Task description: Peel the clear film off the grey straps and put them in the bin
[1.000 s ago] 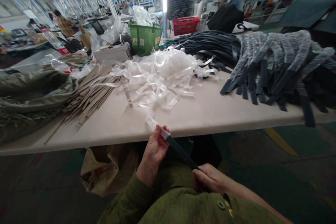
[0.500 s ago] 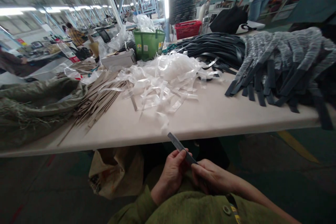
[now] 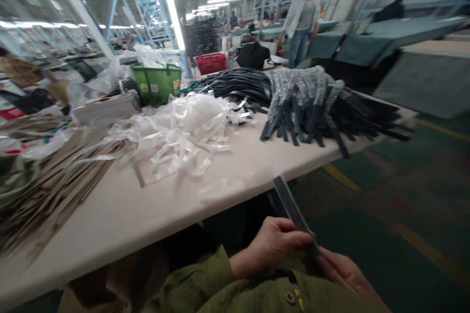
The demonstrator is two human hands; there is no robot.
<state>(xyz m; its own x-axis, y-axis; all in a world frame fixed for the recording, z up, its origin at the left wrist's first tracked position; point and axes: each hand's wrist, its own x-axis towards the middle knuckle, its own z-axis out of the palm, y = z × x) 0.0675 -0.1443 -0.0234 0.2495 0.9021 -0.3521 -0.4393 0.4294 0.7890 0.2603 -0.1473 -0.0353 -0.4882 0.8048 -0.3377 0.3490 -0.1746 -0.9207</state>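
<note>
Two hands work below the worktop [image 3: 154, 205] edge: we pinch one dark strap [image 3: 292, 208] with our left hand [image 3: 273, 247], fingers clamped on its lower part; our right hand [image 3: 340, 271] closes around its bottom end. Above our fingers lie clear plastic sleeves [image 3: 179, 129].

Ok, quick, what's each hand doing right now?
Left hand: closed on the dark strap, fingers pinching its lower part.
Right hand: holding the strap's lower end.
</note>
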